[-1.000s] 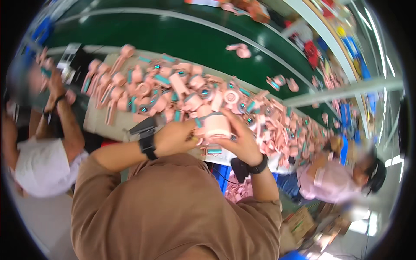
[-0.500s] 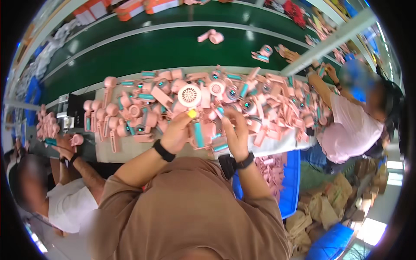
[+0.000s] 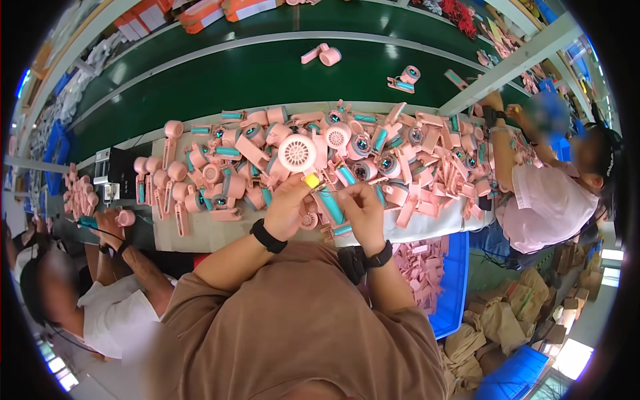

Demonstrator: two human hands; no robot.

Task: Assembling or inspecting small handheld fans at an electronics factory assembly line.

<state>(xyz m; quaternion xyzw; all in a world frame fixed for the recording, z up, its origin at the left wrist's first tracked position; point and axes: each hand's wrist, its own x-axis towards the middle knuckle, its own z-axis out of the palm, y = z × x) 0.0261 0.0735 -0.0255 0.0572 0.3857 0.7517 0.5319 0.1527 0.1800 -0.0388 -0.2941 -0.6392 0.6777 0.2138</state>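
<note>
My left hand (image 3: 288,208) is closed around a pink handheld fan (image 3: 297,153) with its round slotted grille facing up. A yellow covering (image 3: 311,181) sits at that thumb's tip. Between my hands, a teal battery cell (image 3: 331,206) shows in an open pink handle; whether this handle belongs to the held fan, I cannot tell. My right hand (image 3: 364,212) pinches close to the cell with thumb and forefinger together. Thin wires seem to run there, but what the fingertips hold is too small to make out. A heap of pink fans (image 3: 427,173) surrounds both hands.
Beyond the heap runs a green conveyor belt (image 3: 220,73) carrying several fan parts. A blue bin (image 3: 453,287) of pink pieces stands below the table at right. Co-workers sit at left (image 3: 110,313) and right (image 3: 540,200). A pale post (image 3: 513,63) rises at far right.
My right fingers, spread before, have come together beside the teal cell. The view has shifted slightly. The right co-worker's hand has drawn back from the belt, where a pink and teal piece now shows.
</note>
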